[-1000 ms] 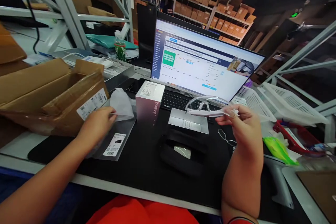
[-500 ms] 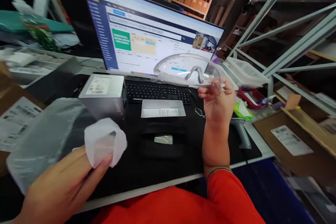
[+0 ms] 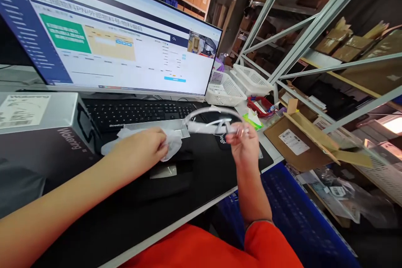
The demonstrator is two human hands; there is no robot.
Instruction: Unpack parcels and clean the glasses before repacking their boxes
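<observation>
My right hand [image 3: 246, 146] pinches the side of a pair of clear safety glasses [image 3: 201, 128], held up over the desk with the lens to the left. In my left hand [image 3: 143, 146] is a crumpled, thin white wrapping sheet [image 3: 173, 144]; the fingers are closed on it. Behind that sheet lies a small open white box [image 3: 185, 128], partly covered by it. Below is an opened black pouch [image 3: 180, 178] with a pale card or cloth [image 3: 163, 171] in its slot.
A grey printed box [image 3: 78, 134] stands at the left beside the keyboard [image 3: 138, 111]. The monitor [image 3: 125, 63] rises behind. White baskets [image 3: 226, 90], a red tray [image 3: 260, 109] and an open cardboard box [image 3: 297, 142] lie to the right, with a blue crate [image 3: 295, 213] below.
My left hand has moved right and forward with the white sheet, toward the small box. My right hand has lowered the glasses. The view has turned right.
</observation>
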